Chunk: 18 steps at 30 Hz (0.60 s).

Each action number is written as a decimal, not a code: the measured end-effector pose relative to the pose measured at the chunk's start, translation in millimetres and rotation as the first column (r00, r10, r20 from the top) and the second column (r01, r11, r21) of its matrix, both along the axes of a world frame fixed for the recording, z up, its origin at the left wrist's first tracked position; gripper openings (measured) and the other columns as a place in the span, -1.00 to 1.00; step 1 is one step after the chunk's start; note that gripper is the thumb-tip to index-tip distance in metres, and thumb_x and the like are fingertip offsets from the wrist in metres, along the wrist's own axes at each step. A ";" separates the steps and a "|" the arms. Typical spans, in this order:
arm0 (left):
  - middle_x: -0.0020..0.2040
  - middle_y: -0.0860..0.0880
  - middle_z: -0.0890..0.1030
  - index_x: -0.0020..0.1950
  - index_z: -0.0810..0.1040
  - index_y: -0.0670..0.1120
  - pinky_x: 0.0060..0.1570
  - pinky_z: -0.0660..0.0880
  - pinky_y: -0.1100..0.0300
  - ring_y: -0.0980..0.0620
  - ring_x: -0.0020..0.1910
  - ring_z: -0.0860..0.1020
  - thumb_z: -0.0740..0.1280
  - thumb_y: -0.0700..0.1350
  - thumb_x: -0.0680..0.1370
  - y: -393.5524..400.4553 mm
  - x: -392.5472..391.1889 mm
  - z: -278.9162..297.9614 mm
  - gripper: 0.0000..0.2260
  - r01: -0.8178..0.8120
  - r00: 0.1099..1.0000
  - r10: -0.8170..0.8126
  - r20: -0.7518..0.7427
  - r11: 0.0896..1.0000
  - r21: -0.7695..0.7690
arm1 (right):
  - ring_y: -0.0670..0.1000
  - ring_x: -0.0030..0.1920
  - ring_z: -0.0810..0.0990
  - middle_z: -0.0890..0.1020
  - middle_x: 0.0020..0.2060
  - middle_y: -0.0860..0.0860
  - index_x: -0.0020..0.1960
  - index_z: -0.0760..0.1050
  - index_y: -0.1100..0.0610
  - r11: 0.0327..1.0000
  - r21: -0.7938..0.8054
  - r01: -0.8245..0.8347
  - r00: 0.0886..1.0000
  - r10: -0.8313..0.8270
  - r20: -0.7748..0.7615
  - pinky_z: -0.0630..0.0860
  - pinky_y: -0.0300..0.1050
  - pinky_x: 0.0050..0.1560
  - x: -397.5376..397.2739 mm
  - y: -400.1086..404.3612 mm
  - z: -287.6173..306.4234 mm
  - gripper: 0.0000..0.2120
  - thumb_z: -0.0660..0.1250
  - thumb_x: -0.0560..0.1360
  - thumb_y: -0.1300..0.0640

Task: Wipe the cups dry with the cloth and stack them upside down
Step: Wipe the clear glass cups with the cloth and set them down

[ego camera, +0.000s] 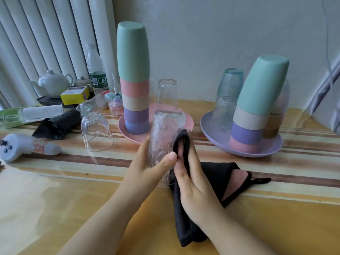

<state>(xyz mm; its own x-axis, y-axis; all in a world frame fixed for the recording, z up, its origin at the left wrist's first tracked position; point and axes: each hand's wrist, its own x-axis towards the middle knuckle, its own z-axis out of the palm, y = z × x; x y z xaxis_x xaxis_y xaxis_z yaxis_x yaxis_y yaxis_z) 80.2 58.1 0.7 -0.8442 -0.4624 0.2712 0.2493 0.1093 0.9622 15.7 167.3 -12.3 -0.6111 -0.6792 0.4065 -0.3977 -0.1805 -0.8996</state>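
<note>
clear ribbed glass cup (166, 137), mouth-down at bench (55, 208) centre, is gripped by left hand (156, 162); right hand (191, 181) presses black cloth (217, 179) at its 3 o'clock. wet glass could slip and tip.

Both bare forearms entered from 6 o'clock, converging toward centre. Left hand (154, 162) curled round clear textured glass cup (165, 137), thumb across near side, pointing toward 3 o'clock. Right hand (191, 183) at 3 o'clock of left, fingers straight, pointing toward 12 o'clock, pressing black cloth with pink lining (217, 177) against cup's side.
</note>
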 end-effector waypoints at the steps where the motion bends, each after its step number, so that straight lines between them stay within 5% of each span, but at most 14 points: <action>1: 0.15 0.23 0.63 0.28 0.45 0.14 0.07 0.46 0.44 0.28 0.18 0.56 0.41 0.03 0.46 -2.4 0.0 -2.0 -0.60 0.027 1.000 -0.027 0.012 1.000 0.002 | -0.38 0.43 0.05 0.09 0.44 -0.33 0.42 -0.02 -0.17 1.000 0.002 0.000 1.000 0.000 -0.007 0.06 -0.53 0.33 0.5 -0.4 1.4 -0.54 0.05 0.58 0.02; 8: 0.25 0.06 0.61 0.37 0.43 0.02 0.29 0.45 0.18 0.09 0.27 0.54 0.46 -0.01 0.45 -3.7 0.4 -7.1 -0.49 0.212 0.970 -0.204 0.130 0.976 -0.051 | -0.65 0.18 0.13 0.19 0.23 -0.52 0.29 0.04 -0.33 0.994 0.001 0.107 0.984 -0.106 0.145 0.09 -0.71 0.11 -16.0 13.6 17.5 -0.62 -0.03 0.49 -0.13; 10: 0.26 0.04 0.60 0.37 0.43 0.03 0.26 0.47 0.17 0.06 0.28 0.54 0.45 0.03 0.41 -2.1 1.7 -7.3 -0.46 0.234 0.965 -0.227 0.128 0.972 -0.037 | -0.52 0.28 0.21 0.29 0.33 -0.37 0.40 0.16 -0.19 0.995 -0.027 0.099 0.981 -0.093 0.171 0.16 -0.58 0.25 -23.4 13.4 16.3 -0.57 -0.03 0.55 -0.22; 14: 0.22 0.01 0.63 0.31 0.45 0.01 0.18 0.50 0.15 0.03 0.24 0.57 0.42 0.08 0.35 -0.5 4.4 -7.3 -0.45 0.203 0.975 -0.210 0.078 0.975 0.086 | -0.11 0.39 0.36 0.45 0.35 -0.08 0.42 0.31 0.01 1.000 0.016 0.013 0.968 -0.017 0.250 0.23 0.00 0.44 -21.1 11.7 10.2 -0.30 0.04 0.42 -0.36; 18: 0.27 -0.17 0.58 0.39 0.40 -0.15 0.29 0.46 -0.12 -0.15 0.26 0.55 0.54 0.14 0.27 -10.1 4.0 -7.0 -0.21 0.136 0.990 -0.139 -0.010 0.942 0.307 | -0.16 0.44 0.24 0.32 0.43 -0.13 0.50 0.15 -0.01 0.996 0.047 -0.074 0.973 0.062 0.220 0.16 -0.03 0.48 -10.6 5.1 8.1 -0.38 0.01 0.51 -0.26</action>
